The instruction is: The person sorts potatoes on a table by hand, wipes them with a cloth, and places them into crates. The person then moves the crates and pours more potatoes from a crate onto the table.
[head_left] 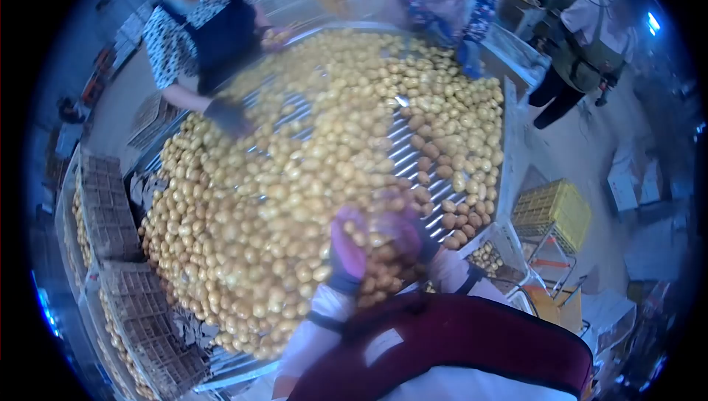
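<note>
A wide heap of round, yellow-brown produce that looks like small potatoes (251,253) lies across a table of metal bars. My left hand (348,246), in a pink-purple glove with a dark cuff, is at the near edge of the heap. Its fingers curl against a potato (358,233) on the palm side. Just right of it, my right hand (402,233), gloved alike, is low over the pile. Motion smears its fingers, so its grip does not show. Browner pieces (435,158) lie along the bars to the right.
Plastic crates (147,320) line the left side. A yellow crate (553,213) stands at the right on a metal frame. Across the table, a person in a dark apron (221,40) reaches in with a gloved hand; another person's blue glove (470,58) touches the far rim.
</note>
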A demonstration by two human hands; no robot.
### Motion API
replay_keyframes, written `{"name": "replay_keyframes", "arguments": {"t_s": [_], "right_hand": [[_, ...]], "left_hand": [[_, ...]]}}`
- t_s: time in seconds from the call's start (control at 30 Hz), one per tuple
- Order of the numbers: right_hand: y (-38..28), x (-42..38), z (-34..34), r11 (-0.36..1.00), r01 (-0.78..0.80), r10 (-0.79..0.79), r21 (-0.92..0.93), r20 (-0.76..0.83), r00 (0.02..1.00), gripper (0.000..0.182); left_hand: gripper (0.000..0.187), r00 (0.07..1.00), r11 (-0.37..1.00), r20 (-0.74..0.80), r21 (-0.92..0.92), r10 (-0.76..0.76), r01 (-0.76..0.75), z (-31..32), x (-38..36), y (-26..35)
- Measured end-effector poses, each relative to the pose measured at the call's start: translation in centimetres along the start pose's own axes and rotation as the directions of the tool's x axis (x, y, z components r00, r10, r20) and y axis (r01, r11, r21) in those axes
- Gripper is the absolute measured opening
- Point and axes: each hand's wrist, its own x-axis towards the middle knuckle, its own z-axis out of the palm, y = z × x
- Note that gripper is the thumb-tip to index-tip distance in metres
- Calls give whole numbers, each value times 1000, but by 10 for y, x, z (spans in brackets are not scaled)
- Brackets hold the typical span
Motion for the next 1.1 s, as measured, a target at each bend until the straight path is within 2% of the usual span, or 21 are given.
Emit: {"name": "replay_keyframes", "arguments": {"t_s": [0.07, 0.1, 0.13, 0.2, 0.27, 0.37, 0.4, 0.43, 0.47, 0.5, 0.53, 0.57, 0.67, 0.7, 0.77, 0.8, 0.87, 0.93, 0.97, 1.03, 1.1], "right_hand": [[-57, -3, 22, 948, 201, -208, -246, -1, 978, 32], [-53, -7, 24, 988, 126, -120, 90, -72, 990, 30], [-42, -16, 26, 904, 67, -21, 422, -113, 993, 29], [-26, -32, 25, 422, 24, 155, 906, -98, 983, 27], [-28, -23, 13, 229, 233, -259, 945, -172, 951, 31], [-54, -48, -8, 17, 268, 174, 963, -267, 948, 41], [-69, -54, -30, 8, 267, 362, 964, -252, 897, 36], [-66, -65, -50, 28, 313, 395, 949, -298, 869, 33], [-63, -76, -70, 50, 358, 426, 932, -344, 837, 30], [-60, -87, -91, 76, 399, 456, 914, -388, 801, 27], [-51, -108, -116, 392, 417, 439, 820, -565, 699, 24], [-40, -133, -142, 665, 371, 365, 648, -715, 596, 21], [-12, -209, -233, 959, 144, 204, 244, -947, 247, 26], [-1, -234, -265, 990, 29, 132, 138, -982, 138, 28], [20, -275, -322, 976, -217, -3, 7, -999, -46, 32], [28, -287, -342, 941, -337, -61, -20, -992, -110, 34], [44, -286, -360, 841, -540, -166, -46, -970, -175, 39], [64, -252, -340, 725, -657, -303, -204, -952, -39, 44], [68, -217, -311, 710, -622, -348, -329, -932, 96, 47], [52, -123, -217, 851, -321, -287, -416, -880, 379, 42], [27, -55, -124, 846, -173, -185, -504, -581, 793, 36]], "left_hand": [[61, 958, 755, 246, 598, 147, -269, 18, 1, -19], [61, 937, 679, 296, 651, 185, -339, 28, -3, -28], [61, 911, 595, 349, 693, 219, -408, 41, -10, -35], [61, 844, 410, 461, 738, 275, -537, 65, -28, -46], [62, 757, 214, 573, 734, 314, -644, 87, -48, -55], [65, 658, -311, 739, 666, 147, -678, 93, -54, -61], [65, 653, -256, 743, 667, 149, -700, 92, -51, -59], [64, 648, -200, 747, 665, 152, -720, 91, -48, -57], [61, 684, 122, 690, 678, 234, -725, 87, -48, -51], [60, 703, 186, 671, 679, 237, -710, 75, -43, -36], [59, 721, 251, 650, 676, 240, -693, 64, -38, -21], [60, 707, 56, 681, 712, 191, -700, 46, -30, 0], [60, 819, 99, 490, 838, 299, -537, -2, -26, 40], [61, 826, 22, 447, 875, 343, -483, -23, -30, 53], [61, 883, 55, 282, 944, 376, -325, -33, -40, 80], [61, 874, -57, 282, 957, 396, -283, -63, -41, 85], [63, 898, -64, 266, 963, 350, -260, -66, -53, 90], [70, 943, -1, 227, 972, 244, -233, -76, -63, 85], [69, 917, -226, 358, 921, 174, -317, -93, -63, 77], [69, 925, -542, 377, 787, 44, -295, -82, -69, 53], [69, 947, -525, 317, 814, 43, -249, -68, -68, 52]]}}
